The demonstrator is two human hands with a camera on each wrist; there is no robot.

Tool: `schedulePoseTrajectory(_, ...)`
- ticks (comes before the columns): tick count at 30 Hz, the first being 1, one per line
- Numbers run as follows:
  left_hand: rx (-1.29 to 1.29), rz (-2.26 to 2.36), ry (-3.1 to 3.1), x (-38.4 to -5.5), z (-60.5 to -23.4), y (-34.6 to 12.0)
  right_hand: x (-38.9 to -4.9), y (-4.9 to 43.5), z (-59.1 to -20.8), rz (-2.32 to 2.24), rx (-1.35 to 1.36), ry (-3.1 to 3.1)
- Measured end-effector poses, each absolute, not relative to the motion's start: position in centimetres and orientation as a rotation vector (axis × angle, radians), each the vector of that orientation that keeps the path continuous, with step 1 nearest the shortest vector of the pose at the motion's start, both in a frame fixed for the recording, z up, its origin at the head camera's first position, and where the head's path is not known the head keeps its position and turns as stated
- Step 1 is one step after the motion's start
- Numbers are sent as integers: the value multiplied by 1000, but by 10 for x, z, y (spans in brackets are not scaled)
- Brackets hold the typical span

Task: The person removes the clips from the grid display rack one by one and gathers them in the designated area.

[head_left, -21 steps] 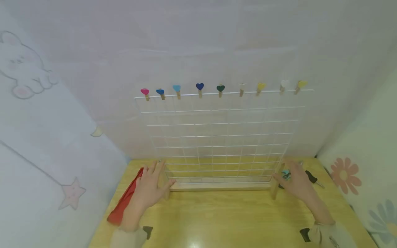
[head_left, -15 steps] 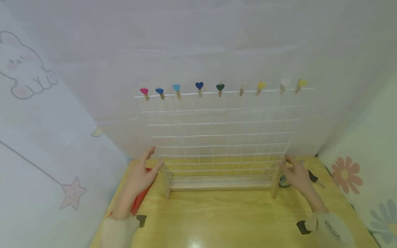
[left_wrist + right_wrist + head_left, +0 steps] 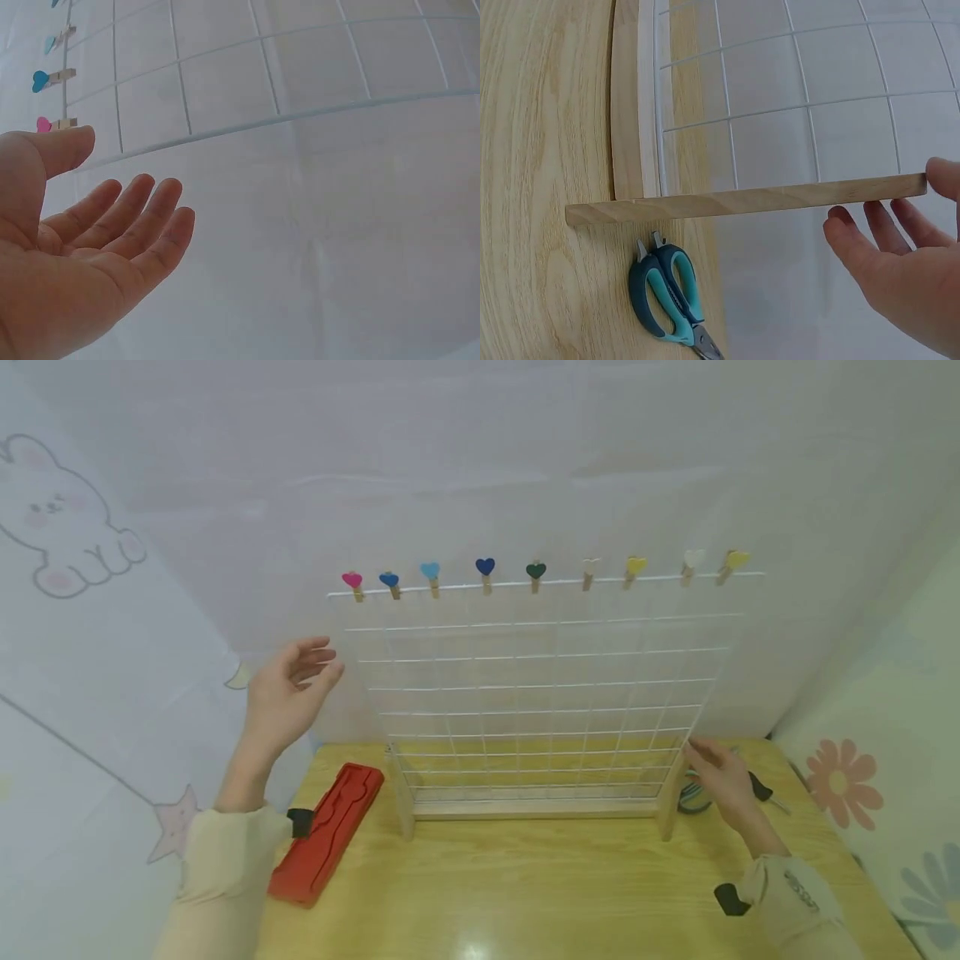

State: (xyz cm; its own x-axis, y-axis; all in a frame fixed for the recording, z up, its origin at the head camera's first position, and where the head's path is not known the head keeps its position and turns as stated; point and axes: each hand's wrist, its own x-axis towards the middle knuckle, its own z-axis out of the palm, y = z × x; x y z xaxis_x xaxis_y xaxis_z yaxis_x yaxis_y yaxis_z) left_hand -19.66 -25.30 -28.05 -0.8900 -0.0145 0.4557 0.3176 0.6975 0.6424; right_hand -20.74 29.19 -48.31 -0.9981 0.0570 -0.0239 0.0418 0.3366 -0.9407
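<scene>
Left hand (image 3: pixel 281 706), loosely spread, beside white wire grid panel (image 3: pixel 517 684). Right hand (image 3: pixel 729 789), fingers relaxed, at pale wooden upright (image 3: pixel 746 201).

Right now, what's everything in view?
Table: 1, wooden, below.
Stand: 1, wooden, on table.
Grid: 1, white, in stand.
Clips: 9, multicoloured, atop grid.
Tray: 1, red, left of stand.
Scissors: 1, teal-handled, right of stand.
Tool: 1, black-handled, beside scissors.
Walls: 3, pale, around.
Bear, moon, star: 1 each, pastel, left wall.
Flowers: 2, coral, blue, right wall.
Sleeves: 2, cream, lower edge.
Wrist gear: 2, black, by sleeves.
Left hand: 1, left of grid.
Right hand: 1, at stand's right end.
</scene>
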Motion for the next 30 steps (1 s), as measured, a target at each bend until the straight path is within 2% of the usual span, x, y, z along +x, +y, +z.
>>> schedulePoseTrajectory(7, -151, -1181, -2389, -208, -251, -259, -210, 292, -486, 1918, -95, -2506)
schedulePoseTrajectory(15, -185, -1323, -2282, -217, -221, -261, -209, 293, -486, 1938, -64, -2484)
schedulePoseTrajectory(30, -315, -1103, -2455, -230, -193, -231, -211, 295, -488, 1964, -81, -2483)
